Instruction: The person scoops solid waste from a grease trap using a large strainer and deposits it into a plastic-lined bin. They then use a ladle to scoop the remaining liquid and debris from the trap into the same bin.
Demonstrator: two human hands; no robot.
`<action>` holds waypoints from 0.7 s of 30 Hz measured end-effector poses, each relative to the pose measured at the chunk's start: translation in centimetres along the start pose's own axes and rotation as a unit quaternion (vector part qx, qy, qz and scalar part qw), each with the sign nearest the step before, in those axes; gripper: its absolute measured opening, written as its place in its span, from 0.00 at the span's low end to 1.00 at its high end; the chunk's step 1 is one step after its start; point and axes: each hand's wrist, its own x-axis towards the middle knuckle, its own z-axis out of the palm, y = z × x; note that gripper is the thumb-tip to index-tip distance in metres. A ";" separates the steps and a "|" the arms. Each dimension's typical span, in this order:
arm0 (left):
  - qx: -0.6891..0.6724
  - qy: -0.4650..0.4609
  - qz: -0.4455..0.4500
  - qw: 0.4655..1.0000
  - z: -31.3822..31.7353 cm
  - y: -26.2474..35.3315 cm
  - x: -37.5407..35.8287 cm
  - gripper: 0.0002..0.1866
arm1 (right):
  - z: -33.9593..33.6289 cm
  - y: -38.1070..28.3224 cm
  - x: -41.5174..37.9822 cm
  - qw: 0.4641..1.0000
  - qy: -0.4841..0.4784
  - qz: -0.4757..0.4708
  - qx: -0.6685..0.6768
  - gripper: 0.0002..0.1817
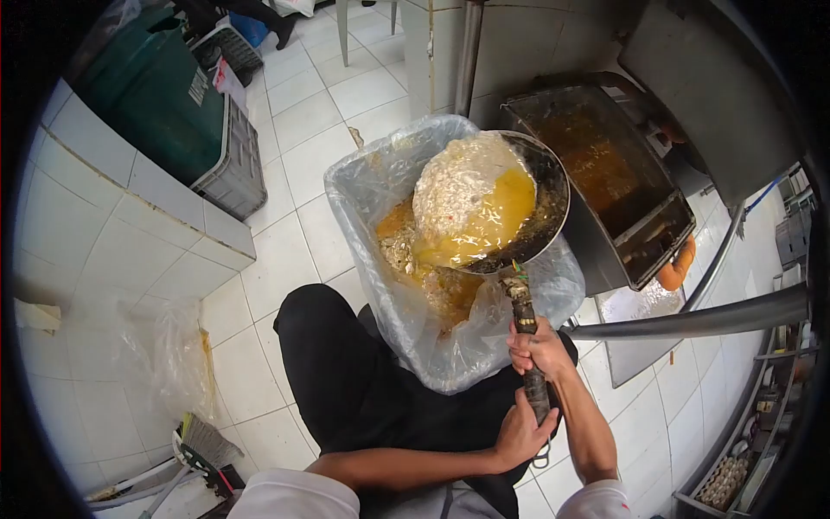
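Both hands grip the dark wrapped handle (526, 322) of a pan (552, 203). My right hand (542, 349) is closed round its middle, and my left hand (522, 432) is closed near its end. The pan tilts to the left over a bin lined with a clear plastic bag (363, 186). Pale, lumpy mush (458, 186) and yellow oily liquid (510, 208) fill the pan and reach its lower left lip. Inside the bag lies more wet, brownish mush (450, 303).
An open metal box (588, 251) with brown liquid stands right of the bin, its lid (713, 95) raised. A metal rail (692, 322) crosses at the right. At the left are a green bin (156, 104), a grey crate (238, 164), crumpled plastic (173, 355) and a brush (207, 441).
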 end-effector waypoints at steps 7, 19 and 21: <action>-0.075 0.035 -0.031 0.996 0.7 0.0 1.8 0.25 | 0.4 -0.9 2.3 0.997 -0.006 0.058 -0.054 0.10; -0.233 0.004 -0.054 0.971 0.9 0.0 4.7 0.16 | 0.6 -1.2 5.5 0.926 0.000 0.091 -0.366 0.06; -0.254 -0.004 -0.052 0.966 1.3 -0.7 4.9 0.15 | 1.1 -1.4 5.5 0.857 0.027 0.107 -0.504 0.09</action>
